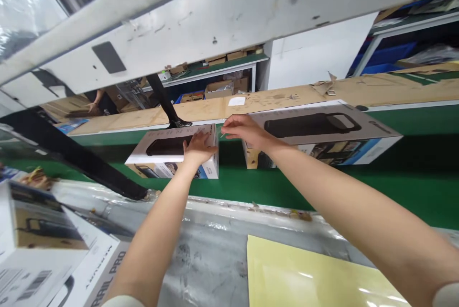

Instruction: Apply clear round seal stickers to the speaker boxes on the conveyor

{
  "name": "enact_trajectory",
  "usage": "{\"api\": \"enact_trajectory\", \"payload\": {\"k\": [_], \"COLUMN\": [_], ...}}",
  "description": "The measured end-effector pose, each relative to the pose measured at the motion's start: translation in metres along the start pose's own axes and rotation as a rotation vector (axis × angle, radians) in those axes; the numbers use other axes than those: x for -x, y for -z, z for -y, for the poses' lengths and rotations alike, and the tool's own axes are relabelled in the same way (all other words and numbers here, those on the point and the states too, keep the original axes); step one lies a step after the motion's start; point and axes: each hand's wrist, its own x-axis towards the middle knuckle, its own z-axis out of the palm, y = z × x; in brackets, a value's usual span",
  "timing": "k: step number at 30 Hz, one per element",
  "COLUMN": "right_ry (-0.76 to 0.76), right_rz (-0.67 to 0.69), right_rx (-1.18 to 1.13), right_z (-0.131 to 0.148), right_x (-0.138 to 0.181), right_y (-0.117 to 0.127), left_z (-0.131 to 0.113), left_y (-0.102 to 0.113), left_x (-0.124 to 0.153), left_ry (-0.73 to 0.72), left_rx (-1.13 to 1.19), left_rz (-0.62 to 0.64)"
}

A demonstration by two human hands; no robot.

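A white printed speaker box lies on the green conveyor belt, with a dark speaker pictured on its top. My left hand rests on that top near the right end, fingers spread. Just off the same end, my right hand has its thumb and fingertips pinched together. Something thin and pale seems to show at the fingertips, too small to make out. Beneath and behind the right wrist lies a second, larger-looking speaker box, also on the belt.
A white beam crosses overhead, with black posts at the left. Printed boxes are stacked at lower left. Yellow sheets lie in front. Cardboard lines the belt's far side; another person's hand shows beyond.
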Motion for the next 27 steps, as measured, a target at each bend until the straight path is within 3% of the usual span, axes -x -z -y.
{"api": "enact_trajectory", "payload": {"k": [3, 8, 15, 27], "right_ry": [-0.004, -0.007, -0.192, -0.281], "right_rz": [0.048, 0.049, -0.07, -0.1], "right_rx": [-0.032, 0.041, 0.084, 0.235], "right_z": [-0.001, -0.003, -0.017, -0.03], "right_x": [-0.011, -0.011, -0.03, -0.058], "right_y": [-0.009, -0.01, -0.038, -0.066], "left_z": [0.011, 0.022, 0.014, 0.016], "left_y": [0.005, 0.008, -0.007, -0.005], "left_x": [-0.001, -0.003, -0.008, -0.004], "left_ry": [-0.013, -0.119, -0.008, -0.007], "left_rx": [0.086, 0.417, 0.078, 0.082], "left_rz": [-0.011, -0.1, -0.084, -0.139]}}
